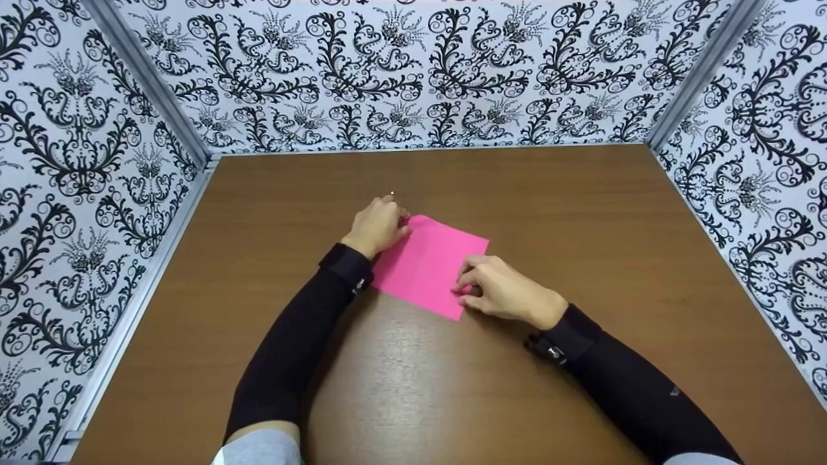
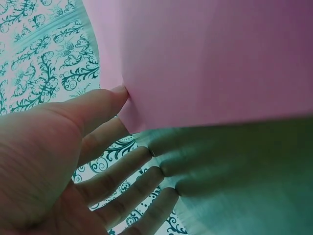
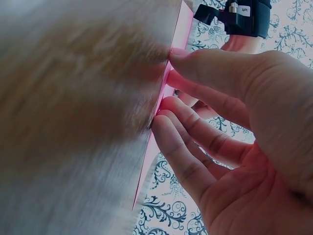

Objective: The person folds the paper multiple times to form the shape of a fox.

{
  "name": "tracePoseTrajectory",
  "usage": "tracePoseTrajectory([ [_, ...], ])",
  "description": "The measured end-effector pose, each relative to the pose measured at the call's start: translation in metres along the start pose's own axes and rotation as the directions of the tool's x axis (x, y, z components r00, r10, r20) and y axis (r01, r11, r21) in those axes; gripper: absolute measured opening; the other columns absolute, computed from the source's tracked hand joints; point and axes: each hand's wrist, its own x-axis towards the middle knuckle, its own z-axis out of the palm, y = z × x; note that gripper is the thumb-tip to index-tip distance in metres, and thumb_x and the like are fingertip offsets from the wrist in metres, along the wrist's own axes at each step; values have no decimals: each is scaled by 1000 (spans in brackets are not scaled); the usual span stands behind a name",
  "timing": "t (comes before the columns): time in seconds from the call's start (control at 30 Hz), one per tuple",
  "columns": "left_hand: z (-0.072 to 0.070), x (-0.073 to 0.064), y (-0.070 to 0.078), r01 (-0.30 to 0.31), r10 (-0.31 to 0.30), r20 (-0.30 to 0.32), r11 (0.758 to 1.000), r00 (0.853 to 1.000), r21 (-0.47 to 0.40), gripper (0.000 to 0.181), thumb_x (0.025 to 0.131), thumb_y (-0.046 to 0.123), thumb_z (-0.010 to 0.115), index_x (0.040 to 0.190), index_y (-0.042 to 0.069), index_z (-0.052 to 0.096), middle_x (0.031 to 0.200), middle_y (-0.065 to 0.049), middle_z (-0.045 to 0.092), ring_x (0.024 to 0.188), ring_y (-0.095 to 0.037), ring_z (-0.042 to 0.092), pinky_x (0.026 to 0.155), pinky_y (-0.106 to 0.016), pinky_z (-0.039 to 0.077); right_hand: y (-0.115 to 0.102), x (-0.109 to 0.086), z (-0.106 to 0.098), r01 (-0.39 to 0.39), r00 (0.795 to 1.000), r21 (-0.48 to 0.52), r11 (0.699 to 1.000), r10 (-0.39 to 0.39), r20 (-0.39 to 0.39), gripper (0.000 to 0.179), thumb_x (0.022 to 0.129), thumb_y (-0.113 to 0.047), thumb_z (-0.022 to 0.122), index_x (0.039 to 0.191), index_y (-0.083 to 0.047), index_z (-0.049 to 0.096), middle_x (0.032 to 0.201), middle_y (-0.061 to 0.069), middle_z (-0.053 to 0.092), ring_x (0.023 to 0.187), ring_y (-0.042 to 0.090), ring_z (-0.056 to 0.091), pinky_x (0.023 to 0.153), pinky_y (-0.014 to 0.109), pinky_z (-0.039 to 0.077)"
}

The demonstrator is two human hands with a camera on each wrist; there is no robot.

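Note:
A square sheet of bright pink paper [image 1: 426, 268] lies at an angle on the wooden table, mostly flat. My left hand [image 1: 378, 226] pinches its far left corner between thumb and index finger; the left wrist view shows that corner of the paper [image 2: 205, 63] slightly bent at the thumb, with the other fingers spread below. At the near right edge, my right hand [image 1: 507, 290] touches the sheet with its fingertips. In the right wrist view the thumb [image 3: 215, 68] stands apart from the bent fingers along the thin paper edge [image 3: 142, 181].
The brown table [image 1: 400, 387] extends around the sheet on all sides. Patterned black-and-white panels [image 1: 413, 71] enclose it at the back, left and right, with metal posts [image 1: 155, 84] at the corners. Both forearms wear black sleeves [image 1: 284, 349] and wrist straps.

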Motion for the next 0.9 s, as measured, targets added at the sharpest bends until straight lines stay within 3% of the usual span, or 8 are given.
tracePoseTrajectory([
  [0.53,-1,-5,-3,-15,13,-25,994,1000,-112,27,105,23,87,130,13,90,132,-14,83,124,-34,78,103,-54,67,1,1,0,24,1000,-30,999,-25,-17,13,101,-9,92,113,-4,91,111,10,77,96,21,77,83,33,67],
  [0.9,-1,-4,-9,-33,23,-41,963,999,-268,30,106,16,86,135,9,87,121,-12,90,110,-32,84,98,-48,68,2,1,0,32,999,-33,999,-33,-25,14,100,-9,93,113,-4,91,108,11,76,95,24,78,84,37,68],
])
